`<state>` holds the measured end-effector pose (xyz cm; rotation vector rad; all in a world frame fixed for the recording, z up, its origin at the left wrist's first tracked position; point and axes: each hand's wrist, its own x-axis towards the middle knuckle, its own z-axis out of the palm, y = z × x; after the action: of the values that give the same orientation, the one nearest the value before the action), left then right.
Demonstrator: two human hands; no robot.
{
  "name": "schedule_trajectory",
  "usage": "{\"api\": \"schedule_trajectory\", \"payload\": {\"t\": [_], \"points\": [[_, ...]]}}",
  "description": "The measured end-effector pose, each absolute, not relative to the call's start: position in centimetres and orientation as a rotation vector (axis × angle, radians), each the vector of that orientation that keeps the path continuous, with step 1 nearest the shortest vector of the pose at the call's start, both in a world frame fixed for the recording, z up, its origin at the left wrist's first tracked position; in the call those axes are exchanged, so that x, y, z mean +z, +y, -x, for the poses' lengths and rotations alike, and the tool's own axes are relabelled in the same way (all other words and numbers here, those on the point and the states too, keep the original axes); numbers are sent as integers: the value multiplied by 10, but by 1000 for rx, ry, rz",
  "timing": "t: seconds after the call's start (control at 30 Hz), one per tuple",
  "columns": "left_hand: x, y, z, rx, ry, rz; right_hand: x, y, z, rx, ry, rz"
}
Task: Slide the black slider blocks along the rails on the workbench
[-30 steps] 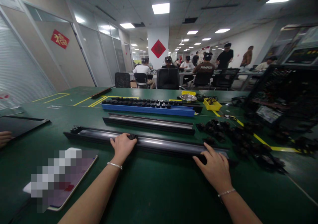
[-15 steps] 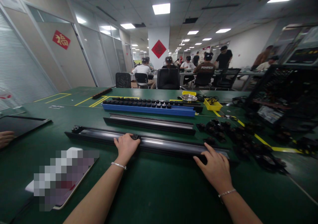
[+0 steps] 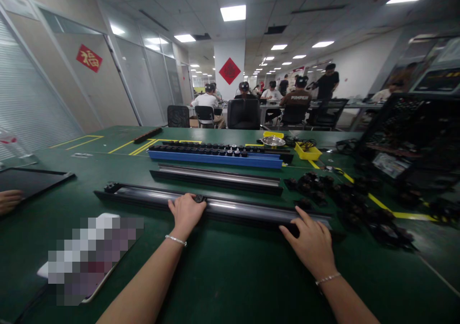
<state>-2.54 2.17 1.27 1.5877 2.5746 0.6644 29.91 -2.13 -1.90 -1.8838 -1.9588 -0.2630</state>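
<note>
A long black channel rail [image 3: 251,210] with a shiny grey inner strip lies across the green table in front of me. My left hand [image 3: 187,214] is closed on a small black part [image 3: 200,198] at the middle of this rail; the fingers partly hide it. Toward the rail's right end, my right hand [image 3: 312,240] straddles it, thumb at the near edge and index finger reaching over to the far side. Another small black part [image 3: 112,187] sits at the rail's left end. Behind lies a shorter black rail [image 3: 219,177].
A blue rail [image 3: 215,158] carries a row of black parts. Black parts [image 3: 319,190] are heaped at right, near a yellow bin [image 3: 307,151] and a metal bowl [image 3: 273,141]. A blurred-out phone [image 3: 97,290] lies front left. Another person's hand [image 3: 10,200] shows far left.
My left hand has moved slightly right along the rail, the small black part moving with it. My right hand and the rail have stayed in place.
</note>
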Motion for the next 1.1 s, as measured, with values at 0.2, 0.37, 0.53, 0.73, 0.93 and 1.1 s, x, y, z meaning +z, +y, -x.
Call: {"api": "schedule_trajectory", "payload": {"t": [0.2, 0.37, 0.53, 0.73, 0.93, 1.1], "points": [[12, 22, 25, 656, 2586, -1587, -20, -21, -299, -266, -1960, 1886], [13, 21, 20, 667, 2580, -1608, -19, -21, -300, -245, -1960, 1892], [12, 20, 15, 665, 2575, -1631, -17, -22, -300, -228, -1968, 1889], [13, 19, 13, 660, 2578, -1641, -17, -22, -300, -217, -1963, 1891], [13, 18, 11, 665, 2582, -1655, -18, -21, -300, -221, -1958, 1885], [11, 18, 12, 686, 2581, -1660, -17, -22, -298, -221, -1954, 1893]]}}
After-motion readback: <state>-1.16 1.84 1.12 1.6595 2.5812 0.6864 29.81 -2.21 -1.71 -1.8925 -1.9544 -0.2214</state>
